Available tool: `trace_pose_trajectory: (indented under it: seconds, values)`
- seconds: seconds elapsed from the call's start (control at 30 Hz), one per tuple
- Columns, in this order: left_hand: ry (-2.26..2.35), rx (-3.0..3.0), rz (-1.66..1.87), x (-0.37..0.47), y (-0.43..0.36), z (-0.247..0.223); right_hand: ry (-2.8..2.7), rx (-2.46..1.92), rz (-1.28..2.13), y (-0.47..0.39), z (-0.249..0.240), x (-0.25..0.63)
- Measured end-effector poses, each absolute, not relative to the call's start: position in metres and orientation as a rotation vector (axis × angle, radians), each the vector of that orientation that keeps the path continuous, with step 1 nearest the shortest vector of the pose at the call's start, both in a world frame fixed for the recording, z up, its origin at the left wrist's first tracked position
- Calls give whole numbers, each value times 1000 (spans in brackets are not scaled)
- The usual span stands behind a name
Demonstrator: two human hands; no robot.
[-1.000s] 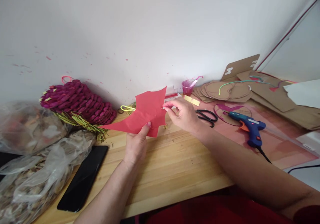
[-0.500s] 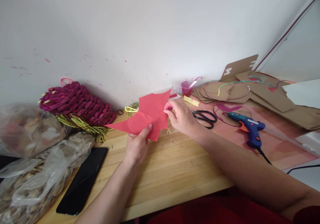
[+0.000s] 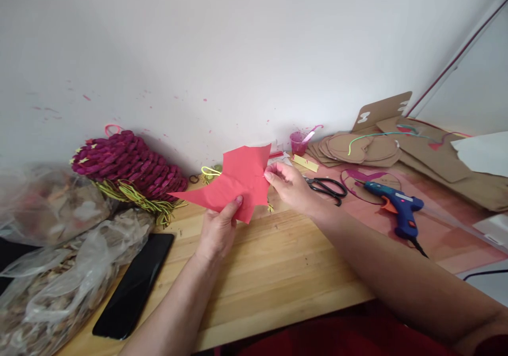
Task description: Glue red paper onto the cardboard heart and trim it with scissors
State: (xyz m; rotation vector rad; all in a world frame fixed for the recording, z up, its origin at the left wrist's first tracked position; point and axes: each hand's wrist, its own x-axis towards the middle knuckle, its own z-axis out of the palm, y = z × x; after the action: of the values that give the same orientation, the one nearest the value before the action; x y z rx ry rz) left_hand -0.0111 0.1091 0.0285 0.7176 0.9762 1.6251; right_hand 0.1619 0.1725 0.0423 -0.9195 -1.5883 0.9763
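A creased red sheet with cut, irregular edges is held up over the wooden table. Its long point reaches out to the left. My left hand grips the lower edge, thumb on the front and fingers hidden behind. My right hand is closed in a pinch at the sheet's right edge; what lies between thumb and finger is too small to make out. Black-handled scissors lie just right of that hand, their tips hidden behind it. A yellow loop shows behind the sheet.
On the left are a magenta layered piece, plastic bags and a black phone. A blue glue gun, cardboard hearts and a magenta-stained cup are on the right.
My right hand has moved slightly right, its pinch now at the sheet's edge. The view has shifted a little; my left hand keeps its grip.
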Motion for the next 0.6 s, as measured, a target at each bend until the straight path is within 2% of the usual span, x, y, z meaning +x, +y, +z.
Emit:
trace_pose_trajectory:
  seconds: [0.2,0.3,0.43,0.6]
  values:
    - [970,760,1627,-13,110,30,-1365,-821,1397,171,43,162]
    - [994,775,1628,-14,110,29,-1337,-771,1499,170,43,163]
    - [988,813,1652,-15,111,27,-1369,-864,1375,171,44,164]
    - [957,826,1691,-16,114,25,-1464,-934,1065,173,45,163]
